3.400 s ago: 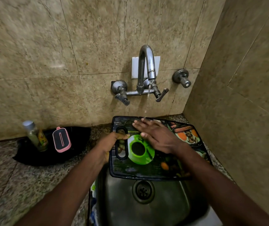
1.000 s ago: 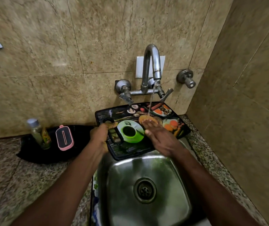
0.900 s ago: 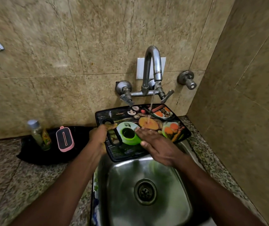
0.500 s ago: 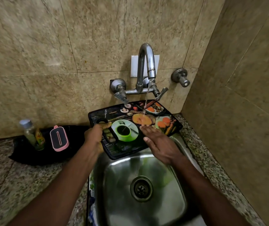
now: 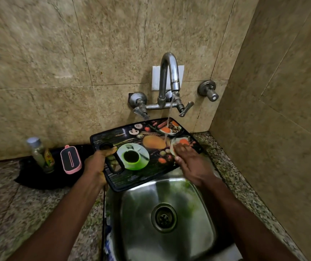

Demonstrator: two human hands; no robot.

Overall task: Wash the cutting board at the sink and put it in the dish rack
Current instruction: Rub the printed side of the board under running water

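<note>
The left hand (image 5: 97, 164) grips the handle slot of a black rectangular plastic cutting board printed with food pictures (image 5: 137, 177), holding it tilted over the back of a square stainless-steel sink (image 5: 198, 228). The right hand (image 5: 192, 163) lies flat on the board's face, fingers straight, beside a thin stream from the curved chrome wall tap (image 5: 168, 72). Washing seems underway; racking remains. No dish rack is in view, and the board's underside is hidden.

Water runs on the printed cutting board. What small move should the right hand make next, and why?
Probably slide the right hand leftward, rubbing toward the green cup print: it lies flat on the right end of the black printed plastic cutting board, where the water stream lands, while the left hand grips the handle slot.
</note>
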